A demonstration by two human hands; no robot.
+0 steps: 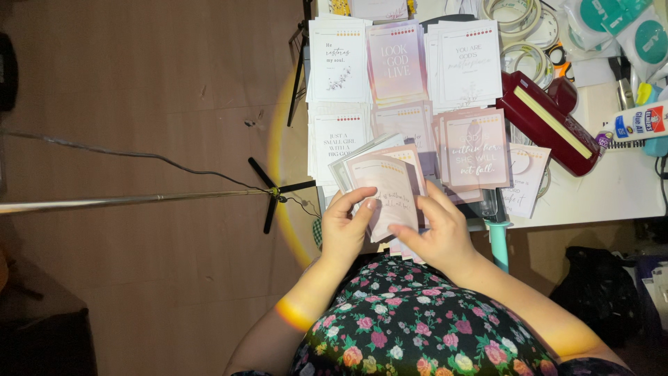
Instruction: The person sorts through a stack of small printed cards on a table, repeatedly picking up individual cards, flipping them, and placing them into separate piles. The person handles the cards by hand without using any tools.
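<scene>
At the near edge of the bench [612,195], a fanned stack of printed cards [386,184] sits gripped in both hands just above the person's lap. Left hand [346,226] is curled around the stack's left side, thumb pressed on the pale pink top card. Right hand [442,233] closes on the stack's right edge and underside, fingers [407,240] tucked beneath. Beyond the stack, piles of white and pink cards [396,69] lie in overlapping rows across the bench. To their right rests a dark red paper punch [546,122], with a white glue bottle [637,122] further right and rolls of tape [525,28] behind. A floral dress [417,327] fills the foreground; a thin metal stand [139,200] crosses the wooden floor [139,104] at left.
</scene>
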